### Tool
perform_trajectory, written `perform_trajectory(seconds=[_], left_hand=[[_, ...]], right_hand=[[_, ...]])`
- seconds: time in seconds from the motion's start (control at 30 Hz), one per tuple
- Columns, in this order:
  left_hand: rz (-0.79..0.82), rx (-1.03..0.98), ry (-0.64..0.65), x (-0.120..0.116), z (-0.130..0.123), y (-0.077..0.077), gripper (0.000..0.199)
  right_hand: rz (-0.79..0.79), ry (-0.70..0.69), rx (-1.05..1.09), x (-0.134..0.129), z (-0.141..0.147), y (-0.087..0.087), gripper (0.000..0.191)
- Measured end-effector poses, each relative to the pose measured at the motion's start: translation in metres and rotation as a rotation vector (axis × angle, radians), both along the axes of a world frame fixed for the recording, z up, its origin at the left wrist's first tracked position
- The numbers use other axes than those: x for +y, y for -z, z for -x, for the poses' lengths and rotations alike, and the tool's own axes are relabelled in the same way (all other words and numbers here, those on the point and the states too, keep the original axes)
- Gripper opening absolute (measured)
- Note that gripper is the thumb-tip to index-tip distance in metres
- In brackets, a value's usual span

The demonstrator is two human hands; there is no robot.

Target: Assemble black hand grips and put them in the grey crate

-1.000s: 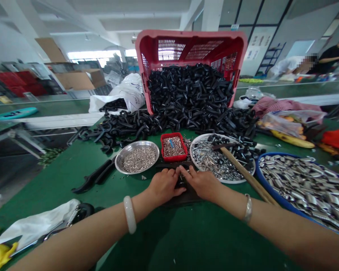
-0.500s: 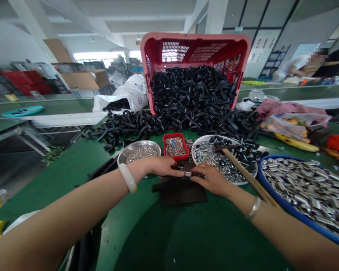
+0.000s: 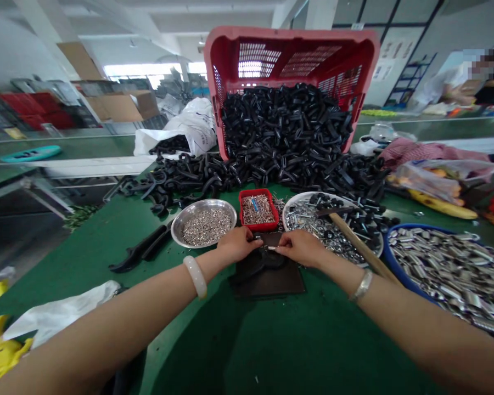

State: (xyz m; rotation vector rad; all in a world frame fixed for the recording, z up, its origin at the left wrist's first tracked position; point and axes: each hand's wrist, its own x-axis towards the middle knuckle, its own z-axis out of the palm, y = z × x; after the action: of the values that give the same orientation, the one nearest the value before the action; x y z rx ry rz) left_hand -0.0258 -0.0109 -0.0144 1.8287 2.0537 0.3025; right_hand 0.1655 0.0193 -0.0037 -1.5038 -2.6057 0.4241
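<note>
Hands (image 3: 236, 244) at metal piece (image 3: 271, 248); steel bowl (image 3: 201, 205), red tray (image 3: 261, 226), white basin (image 3: 285, 215) near.

the green table (image 3: 313, 340) bears a dark mat (image 3: 288, 282); from this, a metal bowl (image 3: 178, 226) stands at ten o'clock, a red tray (image 3: 261, 226) at twelve, a white basin (image 3: 285, 215) at two, a blue basin (image 3: 404, 278) at three, heaped black parts (image 3: 267, 170) beyond at twelve.
</note>
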Motion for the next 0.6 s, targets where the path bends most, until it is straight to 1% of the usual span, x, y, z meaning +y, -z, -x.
perform_trajectory(seconds=[0.07,0.13,0.2,0.27,0.33,0.43,0.5,0.6], left_hand=[[-0.043,-0.001,-0.029,-0.002,-0.001,0.002,0.044],[-0.046,-0.014,-0.011,-0.004,-0.002,0.003,0.046],[-0.035,-0.015,-0.003,-0.004,-0.002,0.002,0.046],[-0.025,-0.01,-0.019,-0.004,-0.002,0.001,0.046],[-0.022,-0.002,-0.031,-0.005,-0.002,0.0,0.046],[-0.036,0.011,-0.018,-0.007,-0.001,0.001,0.046],[-0.039,0.026,-0.008,-0.007,-0.001,0.002,0.047],[-0.036,0.041,0.005,-0.008,0.0,0.004,0.049]], right_hand=[[-0.02,-0.017,-0.019,0.008,0.002,-0.004,0.024],[-0.083,-0.03,-0.015,0.022,0.01,-0.01,0.028],[-0.157,-0.018,-0.01,0.038,0.027,-0.016,0.029],[-0.177,0.009,-0.026,0.054,0.05,-0.02,0.026],[-0.151,0.033,-0.038,0.067,0.075,-0.019,0.022],[-0.108,0.085,-0.022,0.079,0.106,-0.012,0.024],[-0.085,0.128,0.01,0.085,0.117,-0.008,0.026],[-0.052,0.193,0.082,0.091,0.118,-0.005,0.027]])
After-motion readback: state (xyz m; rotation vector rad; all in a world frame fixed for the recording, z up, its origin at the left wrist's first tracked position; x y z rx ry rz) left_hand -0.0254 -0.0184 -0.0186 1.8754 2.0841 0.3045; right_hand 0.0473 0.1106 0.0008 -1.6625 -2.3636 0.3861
